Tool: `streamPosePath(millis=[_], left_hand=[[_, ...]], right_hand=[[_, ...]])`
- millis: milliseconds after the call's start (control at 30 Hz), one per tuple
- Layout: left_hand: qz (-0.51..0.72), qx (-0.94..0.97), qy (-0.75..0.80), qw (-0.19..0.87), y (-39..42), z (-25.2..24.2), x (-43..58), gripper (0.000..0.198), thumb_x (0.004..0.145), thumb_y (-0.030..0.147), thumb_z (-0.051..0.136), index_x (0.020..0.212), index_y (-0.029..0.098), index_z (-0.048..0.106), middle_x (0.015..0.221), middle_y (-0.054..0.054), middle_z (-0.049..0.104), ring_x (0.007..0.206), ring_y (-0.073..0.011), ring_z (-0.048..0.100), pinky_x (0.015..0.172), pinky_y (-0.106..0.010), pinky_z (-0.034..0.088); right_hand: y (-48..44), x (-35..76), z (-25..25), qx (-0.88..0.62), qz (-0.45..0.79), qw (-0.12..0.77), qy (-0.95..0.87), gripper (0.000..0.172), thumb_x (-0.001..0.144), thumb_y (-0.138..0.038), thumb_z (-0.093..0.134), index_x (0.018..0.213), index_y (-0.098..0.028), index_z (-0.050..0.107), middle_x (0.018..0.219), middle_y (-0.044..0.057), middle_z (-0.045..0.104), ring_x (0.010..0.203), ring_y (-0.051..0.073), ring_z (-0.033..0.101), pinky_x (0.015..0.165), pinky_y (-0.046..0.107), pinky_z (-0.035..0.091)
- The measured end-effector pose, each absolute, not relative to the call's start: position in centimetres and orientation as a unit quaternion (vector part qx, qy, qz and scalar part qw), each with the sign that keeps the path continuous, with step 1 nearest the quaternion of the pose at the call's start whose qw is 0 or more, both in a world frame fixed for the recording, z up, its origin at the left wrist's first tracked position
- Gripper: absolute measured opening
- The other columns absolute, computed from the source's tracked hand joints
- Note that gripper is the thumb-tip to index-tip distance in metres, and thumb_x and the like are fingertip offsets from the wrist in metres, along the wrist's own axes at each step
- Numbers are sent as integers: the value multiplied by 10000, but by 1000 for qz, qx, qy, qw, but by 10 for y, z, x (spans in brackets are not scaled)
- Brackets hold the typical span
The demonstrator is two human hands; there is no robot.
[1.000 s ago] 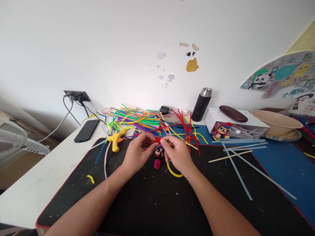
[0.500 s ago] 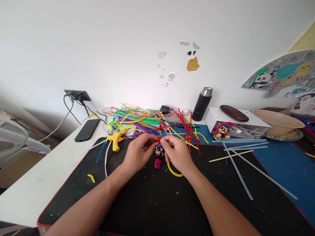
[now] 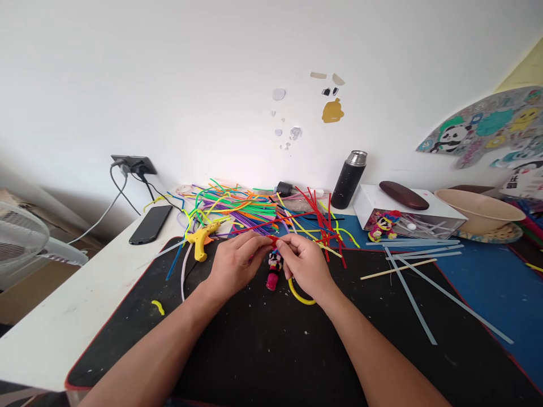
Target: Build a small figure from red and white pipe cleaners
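Observation:
My left hand (image 3: 235, 263) and my right hand (image 3: 305, 264) meet over a black mat (image 3: 263, 345), both pinching a small red pipe cleaner piece (image 3: 274, 241) between their fingertips. Just below the fingers lies a little pink and black pipe-cleaner figure (image 3: 274, 270). A curved yellow pipe cleaner (image 3: 300, 297) sticks out from under my right hand. Behind the hands is a heap of colourful pipe cleaners (image 3: 241, 209). A yellow glue gun (image 3: 201, 238) rests to the left of my left hand.
A black phone (image 3: 150, 224) lies at the back left by a wall socket (image 3: 132, 164). A black flask (image 3: 348, 180), a white box (image 3: 407, 212) and a beige bowl (image 3: 477, 210) stand to the right. Several clear glue sticks (image 3: 418, 294) lie on the mat.
Both hands stay pinched on the red piece, with only slight finger shifts. The view has barely moved.

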State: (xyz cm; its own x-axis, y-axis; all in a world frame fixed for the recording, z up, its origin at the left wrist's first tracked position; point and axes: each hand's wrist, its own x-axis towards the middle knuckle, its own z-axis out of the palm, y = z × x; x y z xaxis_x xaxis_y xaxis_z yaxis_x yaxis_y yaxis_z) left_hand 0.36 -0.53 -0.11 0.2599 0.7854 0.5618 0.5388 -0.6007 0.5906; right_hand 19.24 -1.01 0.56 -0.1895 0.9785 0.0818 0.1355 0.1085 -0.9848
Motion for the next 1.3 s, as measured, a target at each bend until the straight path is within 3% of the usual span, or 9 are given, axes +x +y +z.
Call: streamPosePath(millis=[133, 367, 600, 700, 833, 1000, 1167, 1300], left_hand=[[423, 794, 423, 109, -5, -5, 1, 145, 935, 255, 704, 1027, 283, 812, 1005, -88, 805, 890, -224, 745, 826, -298, 536], [418, 840, 343, -51, 0, -10, 0, 163, 998, 188, 606, 1063, 226, 751, 984, -61, 793, 818, -165, 743, 755, -256, 556], [452, 804, 374, 102, -2, -4, 9, 98, 1002, 178, 612, 955, 208, 692, 903, -43, 740, 809, -159, 698, 749, -271, 554], [482, 759, 405, 166, -4, -3, 10, 41, 968, 231, 678, 1004, 211, 682, 903, -34, 720, 807, -164, 685, 717, -271, 552], [483, 736, 429, 202, -5, -1, 10, 317, 901, 294, 771, 1199, 231, 681, 990, -39, 721, 866, -181, 691, 718, -275, 565], [463, 740, 446, 197, -5, 0, 11, 145, 915, 245, 735, 1056, 221, 762, 918, -36, 789, 774, -179, 720, 744, -292, 578], [477, 726, 457, 193, -7, 3, 11, 104, 881, 249, 758, 971, 226, 804, 873, -34, 815, 768, -194, 746, 767, -303, 589], [484, 671, 479, 295, -6, 3, 12, 144, 853, 311, 774, 947, 210, 814, 834, -44, 808, 723, -198, 739, 692, -297, 598]], right_hand=[[-9, 193, 4, -457, 483, 440, -604, 253, 964, -415, 589, 879, -192, 673, 463, -70, 515, 375, 109, 477, 445, 228, 361], [-8, 193, -1, -453, 485, 442, -603, 253, 966, -415, 588, 895, -190, 679, 467, -76, 510, 377, 108, 480, 440, 222, 354], [-8, 193, 2, -461, 480, 440, -602, 258, 954, -413, 588, 832, -196, 659, 449, -77, 496, 368, 107, 471, 439, 222, 350], [-9, 193, 3, -457, 484, 444, -600, 268, 960, -422, 586, 847, -194, 670, 445, -77, 502, 368, 107, 474, 447, 223, 366], [-10, 192, 4, -447, 495, 450, -594, 266, 952, -429, 592, 853, -194, 666, 443, -80, 500, 363, 105, 465, 436, 224, 357], [-11, 191, 5, -451, 494, 446, -595, 278, 953, -435, 581, 915, -184, 696, 431, -87, 488, 363, 104, 461, 441, 228, 356], [-12, 192, 5, -453, 490, 442, -599, 284, 961, -438, 584, 923, -183, 704, 443, -82, 505, 369, 102, 468, 455, 231, 377], [-11, 193, 3, -442, 504, 440, -598, 289, 973, -447, 587, 904, -188, 694, 441, -82, 492, 371, 104, 478, 442, 223, 378]])
